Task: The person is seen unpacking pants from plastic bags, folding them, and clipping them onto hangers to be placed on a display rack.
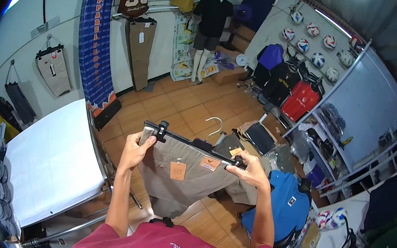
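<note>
I hold a pair of khaki trousers on a black clip hanger in front of me, above the wooden floor. My left hand grips the waistband at the left clip. At the right clip, my right hand pinches the hanger's other end. The silver hook points away from me. An orange tag and a small patch hang at the waistband. The legs fold downward toward my red shirt.
A white table stands at my left. A blue shirt and dark garments lie on the floor at right. Shelving, hung jerseys and balls line the right wall. A mannequin and hung trousers stand at the far wall.
</note>
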`<state>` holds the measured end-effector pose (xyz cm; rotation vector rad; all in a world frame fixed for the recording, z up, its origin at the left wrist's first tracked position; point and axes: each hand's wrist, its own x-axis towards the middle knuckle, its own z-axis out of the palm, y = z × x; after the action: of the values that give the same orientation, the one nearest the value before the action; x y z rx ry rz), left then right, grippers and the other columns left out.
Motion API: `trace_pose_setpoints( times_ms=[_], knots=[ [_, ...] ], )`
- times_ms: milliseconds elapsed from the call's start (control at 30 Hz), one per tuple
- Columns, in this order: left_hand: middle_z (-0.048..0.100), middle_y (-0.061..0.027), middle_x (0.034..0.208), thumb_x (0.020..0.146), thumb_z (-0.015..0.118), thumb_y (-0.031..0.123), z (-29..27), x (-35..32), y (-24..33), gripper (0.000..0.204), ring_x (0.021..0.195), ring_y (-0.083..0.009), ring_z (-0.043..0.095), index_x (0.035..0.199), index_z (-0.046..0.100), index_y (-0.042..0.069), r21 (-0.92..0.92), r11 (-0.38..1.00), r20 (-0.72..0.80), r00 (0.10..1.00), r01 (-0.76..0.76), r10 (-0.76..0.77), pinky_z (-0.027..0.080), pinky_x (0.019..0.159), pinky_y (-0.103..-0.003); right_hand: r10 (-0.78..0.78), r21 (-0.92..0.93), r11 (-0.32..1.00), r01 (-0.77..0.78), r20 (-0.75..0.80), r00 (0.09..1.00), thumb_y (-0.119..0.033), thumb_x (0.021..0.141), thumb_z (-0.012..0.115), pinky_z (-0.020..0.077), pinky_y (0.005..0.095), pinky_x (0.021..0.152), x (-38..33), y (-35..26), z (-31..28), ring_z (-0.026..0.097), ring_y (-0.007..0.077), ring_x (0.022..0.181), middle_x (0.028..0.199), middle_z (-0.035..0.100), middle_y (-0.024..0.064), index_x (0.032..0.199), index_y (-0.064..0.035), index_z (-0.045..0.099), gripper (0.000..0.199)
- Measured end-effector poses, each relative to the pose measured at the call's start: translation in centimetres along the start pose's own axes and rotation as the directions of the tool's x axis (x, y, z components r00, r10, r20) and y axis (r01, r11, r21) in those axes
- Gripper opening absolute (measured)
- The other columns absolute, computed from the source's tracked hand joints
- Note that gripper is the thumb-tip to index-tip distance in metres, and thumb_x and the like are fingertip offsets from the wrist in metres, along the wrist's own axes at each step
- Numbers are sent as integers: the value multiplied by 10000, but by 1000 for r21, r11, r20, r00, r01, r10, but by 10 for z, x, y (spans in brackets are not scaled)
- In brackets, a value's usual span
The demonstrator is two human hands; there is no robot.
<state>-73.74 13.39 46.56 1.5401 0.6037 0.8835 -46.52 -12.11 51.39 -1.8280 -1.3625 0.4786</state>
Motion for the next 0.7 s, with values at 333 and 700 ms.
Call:
trace_pose_setpoints(
  times_ms=[333, 700],
  knots=[
    [625, -36, 1080, 893, 681, 159, 12, 151, -10, 378, 970, -102, 563, 1207, 571, -21, -269, 955, -203, 976, -128, 74, 422, 891, -249, -153, 46, 984, 173, -283, 947, -153, 821, 727, 403, 251, 564, 140, 22, -2, 484, 80, 618, 673, 546, 0, 917, -9, 593, 219],
    [334, -243, 1415, 798, 751, 201, 84, 212, -165, 829, 1325, -325, 339, 1421, 242, 1, -261, 902, -416, 803, 344, -427, 280, 1098, -415, -185, 95, 970, 222, -302, 935, -142, 802, 742, 419, 250, 586, 310, 65, -17, 502, 83, 637, 679, 564, 13, 898, 3, 602, 224]
  ],
)
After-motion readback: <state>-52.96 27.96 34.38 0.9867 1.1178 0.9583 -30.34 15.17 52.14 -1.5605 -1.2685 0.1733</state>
